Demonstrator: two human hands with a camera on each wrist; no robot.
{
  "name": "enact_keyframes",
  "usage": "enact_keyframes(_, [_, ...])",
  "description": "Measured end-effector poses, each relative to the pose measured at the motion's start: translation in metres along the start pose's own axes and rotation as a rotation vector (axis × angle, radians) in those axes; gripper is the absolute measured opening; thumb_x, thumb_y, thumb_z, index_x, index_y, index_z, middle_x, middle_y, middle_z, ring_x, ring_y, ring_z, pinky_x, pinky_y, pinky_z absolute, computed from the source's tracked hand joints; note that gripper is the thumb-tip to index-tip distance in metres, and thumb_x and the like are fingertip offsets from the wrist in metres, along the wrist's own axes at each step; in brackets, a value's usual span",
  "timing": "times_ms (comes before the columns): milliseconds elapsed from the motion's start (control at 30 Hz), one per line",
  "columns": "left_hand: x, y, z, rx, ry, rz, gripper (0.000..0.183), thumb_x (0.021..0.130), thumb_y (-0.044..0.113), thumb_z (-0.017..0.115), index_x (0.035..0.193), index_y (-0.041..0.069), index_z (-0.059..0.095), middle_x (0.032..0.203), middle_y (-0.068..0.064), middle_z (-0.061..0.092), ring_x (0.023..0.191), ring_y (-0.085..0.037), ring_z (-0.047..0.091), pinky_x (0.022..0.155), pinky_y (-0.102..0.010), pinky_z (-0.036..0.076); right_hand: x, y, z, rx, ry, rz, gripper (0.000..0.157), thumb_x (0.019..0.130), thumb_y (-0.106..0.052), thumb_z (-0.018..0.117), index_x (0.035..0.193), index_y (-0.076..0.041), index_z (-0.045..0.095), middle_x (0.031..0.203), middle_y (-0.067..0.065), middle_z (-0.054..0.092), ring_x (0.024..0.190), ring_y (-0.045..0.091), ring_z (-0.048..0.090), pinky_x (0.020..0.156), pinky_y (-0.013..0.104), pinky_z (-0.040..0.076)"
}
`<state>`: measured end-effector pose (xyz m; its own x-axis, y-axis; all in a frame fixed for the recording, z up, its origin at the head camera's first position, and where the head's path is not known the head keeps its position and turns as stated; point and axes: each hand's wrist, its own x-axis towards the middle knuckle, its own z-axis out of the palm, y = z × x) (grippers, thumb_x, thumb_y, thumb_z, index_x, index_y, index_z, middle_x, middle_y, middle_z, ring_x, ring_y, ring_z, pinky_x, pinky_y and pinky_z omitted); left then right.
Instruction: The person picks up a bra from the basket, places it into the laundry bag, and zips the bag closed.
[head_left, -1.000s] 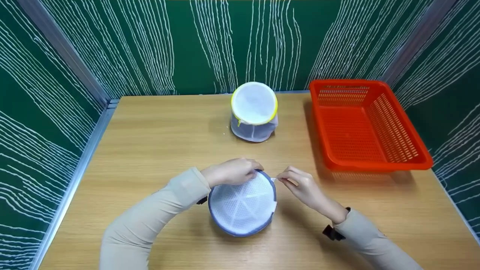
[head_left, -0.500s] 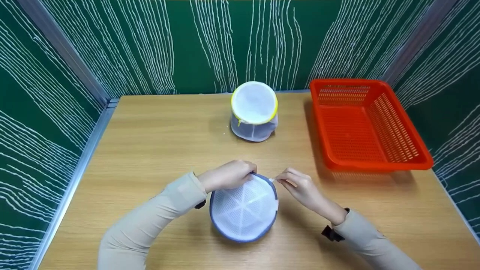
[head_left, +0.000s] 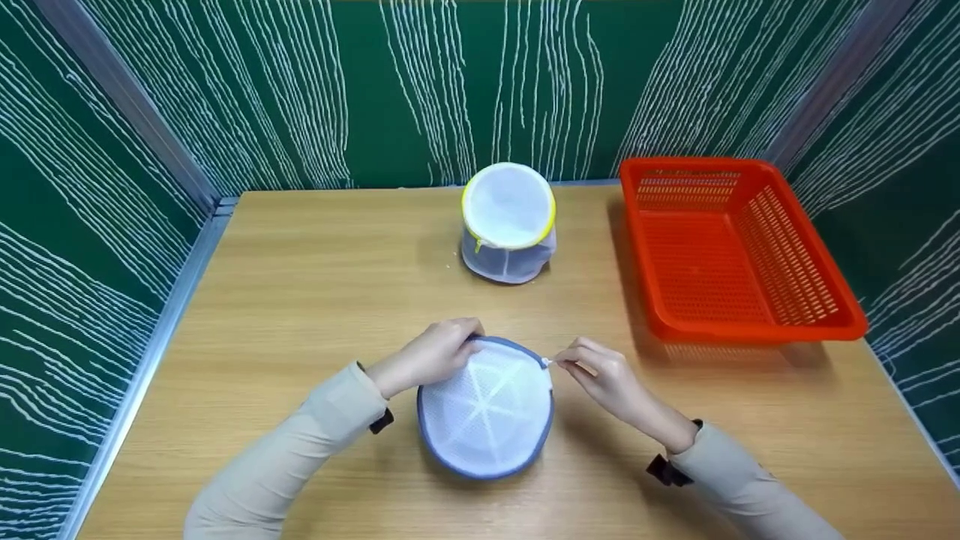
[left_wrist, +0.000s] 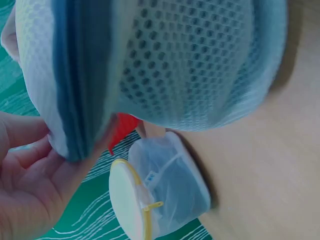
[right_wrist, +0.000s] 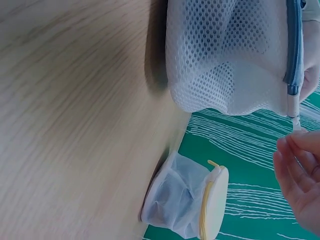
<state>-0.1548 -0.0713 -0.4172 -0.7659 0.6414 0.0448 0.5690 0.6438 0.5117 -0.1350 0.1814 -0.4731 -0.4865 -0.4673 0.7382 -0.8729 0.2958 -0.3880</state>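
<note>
A round white mesh laundry bag (head_left: 484, 427) with a blue zipper band around its top stands on the table in front of me. My left hand (head_left: 435, 352) holds its far left rim. In the left wrist view, the thumb and fingers of the left hand (left_wrist: 30, 185) pinch the blue-edged rim. At the far right of the rim, my right hand (head_left: 604, 375) pinches the small white zipper pull (head_left: 547, 363). The right wrist view shows the zipper pull (right_wrist: 296, 123) between thumb and forefinger, close to where the blue band meets a white end tab (right_wrist: 293, 105).
Farther back on the wooden table (head_left: 337, 262) stands a smaller white mesh bag (head_left: 507, 210) with a yellow zipper. A red plastic basket (head_left: 750, 330) sits at the back right. Green walls with white lines enclose the table on the back and sides.
My left hand has slid leftward along the bag's rim. The white tab on the bag's right edge has shifted away from me, nearer the right hand, which has stayed almost in place.
</note>
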Motion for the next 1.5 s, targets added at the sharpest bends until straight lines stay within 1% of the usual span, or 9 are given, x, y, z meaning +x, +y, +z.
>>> enact_keyframes(133, [-0.003, -0.001, 0.004, -0.029, 0.035, -0.020, 0.013, 0.088, 0.007, 0.050, 0.096, -0.001, 0.056, 0.095, -0.011, 0.060, 0.091, -0.024, 0.057, 0.080, -0.033, 0.047, -0.001, 0.000, 0.000, 0.002, -0.010, 0.031, 0.030, 0.063, 0.019, 0.066, 0.084, -0.001, 0.065, 0.075, 0.004, 0.059, 0.067, 0.013, 0.056, 0.063, 0.015, 0.048])
enact_keyframes(267, [-0.004, -0.001, 0.005, -0.115, 0.056, -0.105, 0.016, 0.088, 0.011, 0.052, 0.098, 0.001, 0.058, 0.097, -0.011, 0.061, 0.093, -0.023, 0.057, 0.082, -0.034, 0.046, -0.004, 0.001, 0.000, 0.047, -0.008, 0.110, 0.027, 0.064, 0.018, 0.066, 0.083, -0.001, 0.065, 0.075, 0.005, 0.060, 0.068, 0.014, 0.057, 0.065, 0.013, 0.047])
enact_keyframes(367, [-0.004, -0.003, 0.004, -0.201, 0.072, -0.162, 0.017, 0.086, 0.012, 0.055, 0.099, 0.001, 0.059, 0.096, -0.012, 0.061, 0.091, -0.023, 0.057, 0.081, -0.035, 0.046, -0.007, 0.001, 0.000, 0.100, -0.017, 0.220, 0.022, 0.069, 0.013, 0.066, 0.085, -0.002, 0.066, 0.077, 0.004, 0.061, 0.071, 0.013, 0.057, 0.066, 0.014, 0.048])
enact_keyframes(533, [-0.009, -0.009, 0.003, -0.303, 0.104, -0.203, 0.019, 0.086, 0.014, 0.056, 0.100, 0.001, 0.059, 0.094, -0.011, 0.062, 0.086, -0.023, 0.057, 0.077, -0.036, 0.048, -0.006, -0.006, -0.002, 0.203, -0.066, 0.462, 0.015, 0.078, 0.004, 0.061, 0.091, -0.002, 0.066, 0.086, 0.006, 0.063, 0.078, 0.016, 0.060, 0.070, 0.021, 0.051])
enact_keyframes(667, [-0.020, -0.014, 0.004, -0.369, 0.178, -0.236, 0.021, 0.086, 0.014, 0.056, 0.101, 0.000, 0.058, 0.094, -0.011, 0.061, 0.085, -0.024, 0.058, 0.075, -0.032, 0.048, 0.002, -0.018, -0.007, 0.301, -0.083, 0.613, 0.017, 0.081, 0.006, 0.056, 0.097, 0.007, 0.061, 0.092, 0.016, 0.063, 0.080, 0.027, 0.060, 0.070, 0.024, 0.052])
enact_keyframes(867, [-0.044, -0.021, 0.006, -0.460, 0.331, -0.323, 0.024, 0.083, 0.012, 0.059, 0.102, -0.003, 0.058, 0.091, -0.013, 0.061, 0.083, -0.025, 0.058, 0.076, -0.034, 0.048, 0.002, -0.025, -0.008, 0.403, -0.047, 0.731, 0.022, 0.083, 0.008, 0.053, 0.104, 0.015, 0.054, 0.097, 0.030, 0.057, 0.076, 0.020, 0.061, 0.064, 0.030, 0.053])
enact_keyframes(1033, [-0.062, -0.026, 0.011, -0.592, 0.390, -0.382, 0.029, 0.081, 0.010, 0.062, 0.103, -0.008, 0.057, 0.087, -0.014, 0.060, 0.077, -0.023, 0.058, 0.066, -0.033, 0.052, -0.008, -0.019, -0.006, 0.505, -0.021, 0.914, 0.029, 0.085, -0.001, 0.054, 0.110, 0.013, 0.052, 0.101, 0.030, 0.054, 0.077, 0.022, 0.061, 0.066, 0.031, 0.053])
enact_keyframes(1233, [-0.078, -0.024, 0.014, -0.773, 0.389, -0.457, 0.028, 0.080, 0.004, 0.060, 0.101, -0.013, 0.052, 0.083, -0.013, 0.056, 0.070, -0.019, 0.057, 0.061, -0.031, 0.054, -0.012, -0.022, -0.007, 0.564, -0.059, 1.087, 0.036, 0.086, -0.008, 0.054, 0.114, 0.013, 0.048, 0.099, 0.024, 0.055, 0.078, 0.020, 0.060, 0.069, 0.031, 0.053])
enact_keyframes(1500, [-0.085, -0.022, 0.024, -0.967, 0.294, -0.471, 0.029, 0.080, 0.002, 0.059, 0.100, -0.015, 0.048, 0.079, -0.009, 0.056, 0.066, -0.014, 0.058, 0.065, -0.037, 0.053, -0.018, -0.023, -0.005, 0.695, -0.089, 1.128, 0.042, 0.085, -0.008, 0.056, 0.117, 0.016, 0.044, 0.094, 0.012, 0.061, 0.077, 0.017, 0.062, 0.071, 0.036, 0.052])
